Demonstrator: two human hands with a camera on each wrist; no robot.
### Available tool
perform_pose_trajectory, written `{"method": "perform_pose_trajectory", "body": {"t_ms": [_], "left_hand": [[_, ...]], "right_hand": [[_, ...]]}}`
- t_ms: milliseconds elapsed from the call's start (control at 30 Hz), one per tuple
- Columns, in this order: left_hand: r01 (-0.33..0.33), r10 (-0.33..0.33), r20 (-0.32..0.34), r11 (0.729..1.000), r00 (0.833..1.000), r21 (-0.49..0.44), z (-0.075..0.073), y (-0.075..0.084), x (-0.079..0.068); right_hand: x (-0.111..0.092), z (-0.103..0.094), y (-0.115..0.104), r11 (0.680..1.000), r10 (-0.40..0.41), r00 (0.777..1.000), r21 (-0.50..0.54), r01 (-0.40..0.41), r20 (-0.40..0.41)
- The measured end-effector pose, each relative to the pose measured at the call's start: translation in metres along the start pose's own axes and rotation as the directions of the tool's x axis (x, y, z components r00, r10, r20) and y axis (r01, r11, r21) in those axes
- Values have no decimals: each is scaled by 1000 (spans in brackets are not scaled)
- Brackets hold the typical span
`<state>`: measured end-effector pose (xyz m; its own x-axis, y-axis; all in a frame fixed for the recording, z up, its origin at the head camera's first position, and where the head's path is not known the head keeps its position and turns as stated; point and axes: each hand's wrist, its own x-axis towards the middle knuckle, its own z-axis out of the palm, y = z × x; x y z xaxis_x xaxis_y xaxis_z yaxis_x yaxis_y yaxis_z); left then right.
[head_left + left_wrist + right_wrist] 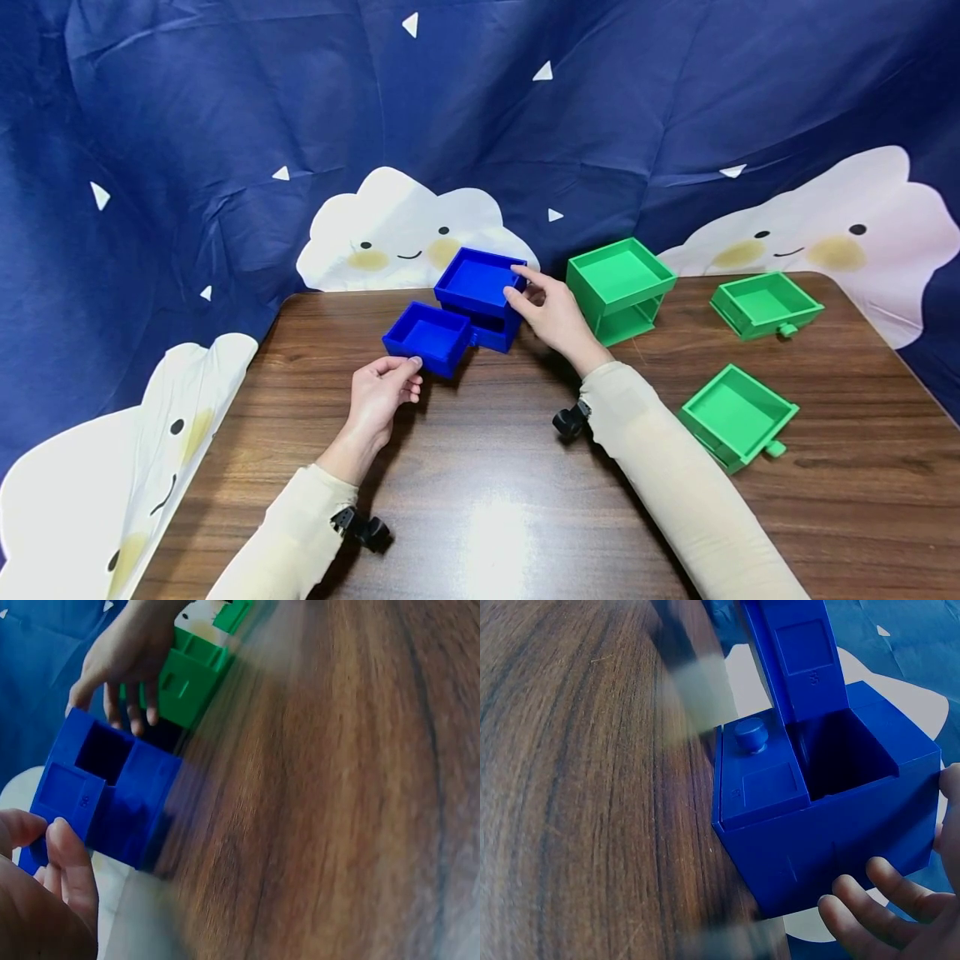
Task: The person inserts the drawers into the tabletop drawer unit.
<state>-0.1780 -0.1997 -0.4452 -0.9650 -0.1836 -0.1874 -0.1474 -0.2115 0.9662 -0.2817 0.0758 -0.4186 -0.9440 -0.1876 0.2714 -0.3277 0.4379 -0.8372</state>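
two-handed handling of a blue cabinet on a wooden tabletop [420, 467], as seen from within the room. the blue cabinet [480, 279] stands near the back edge, left of its middle, with a knobbed lower drawer [761, 784] seated beneath a vacant upper opening. the left hand [377, 387] pinches a loose blue drawer [427, 333] between thumb and fingers at its front; the exact part gripped is covered by the fingertips. this drawer is held up, tilted, before the upper opening; whether the two touch cannot be told. the right hand [557, 315] rests thumb and forefinger at the cabinet's upper right side, its other fingers loosely extended and unclenched. right of the blue cabinet, near the back edge, stands a green cabinet [621, 275]. one green drawer [768, 300] lies near the back right corner, a second green drawer [738, 412] nearer the front, toward the right edge.
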Motion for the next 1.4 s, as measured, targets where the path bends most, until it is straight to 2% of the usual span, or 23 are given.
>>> {"method": "perform_pose_trajectory", "body": {"t_ms": [900,1400], "left_hand": [[-20,20,5,1000,1000,-15,26,-3,-5],[-19,19,6,1000,1000,2,35,-9,-8]], "right_hand": [[1,0,0,1000,-4,1000,1,4,-1],[-1,1,0,1000,1,1000,-1,-1,-1]]}}
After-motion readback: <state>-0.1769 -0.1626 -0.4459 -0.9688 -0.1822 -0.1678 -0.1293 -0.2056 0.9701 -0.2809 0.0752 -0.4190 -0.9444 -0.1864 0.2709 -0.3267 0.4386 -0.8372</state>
